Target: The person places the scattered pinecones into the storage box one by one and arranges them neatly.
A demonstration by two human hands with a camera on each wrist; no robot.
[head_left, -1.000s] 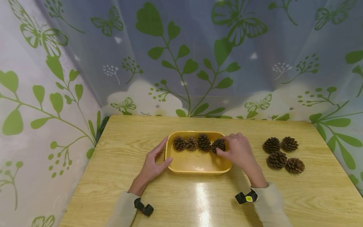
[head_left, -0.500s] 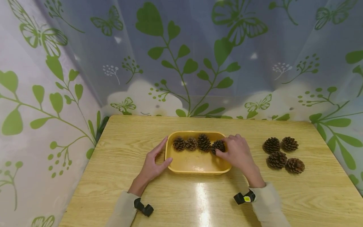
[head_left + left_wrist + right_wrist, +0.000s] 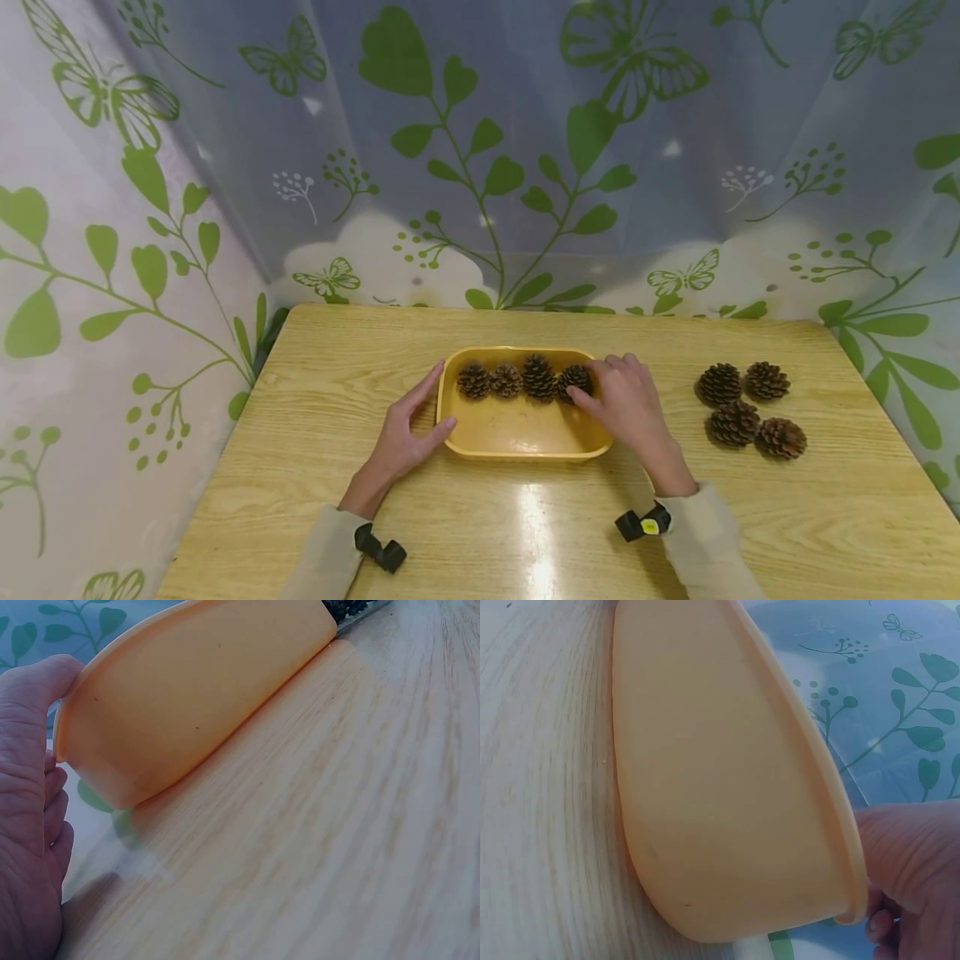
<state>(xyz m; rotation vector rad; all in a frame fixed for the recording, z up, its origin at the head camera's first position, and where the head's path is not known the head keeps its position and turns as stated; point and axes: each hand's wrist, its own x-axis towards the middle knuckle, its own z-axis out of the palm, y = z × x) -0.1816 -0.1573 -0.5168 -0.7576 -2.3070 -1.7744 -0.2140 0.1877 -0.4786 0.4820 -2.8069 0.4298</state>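
Observation:
A yellow plastic tub (image 3: 517, 432) stands on the table, with a row of brown pine cones along its far side. From the left these are a rounded pine cone (image 3: 474, 380), a smaller pine cone (image 3: 506, 380) and a taller pine cone (image 3: 539, 377). At the row's right end, my right hand (image 3: 630, 404) holds another pine cone (image 3: 574, 383) between thumb and fingers, partly covering it. My left hand (image 3: 405, 435) rests against the tub's left end, fingers extended and thumb at the rim. In both wrist views the tub's wall hides the cones inside.
Several pine cones (image 3: 733, 422) lie in a cluster on the wooden table (image 3: 330, 367), right of the tub. A printed curtain (image 3: 517, 208) with leaves and butterflies hangs behind the table and along its sides.
My right hand has shifted slightly left with its pine cone, which now sits closer to the taller one. The left hand and the tub have stayed in place.

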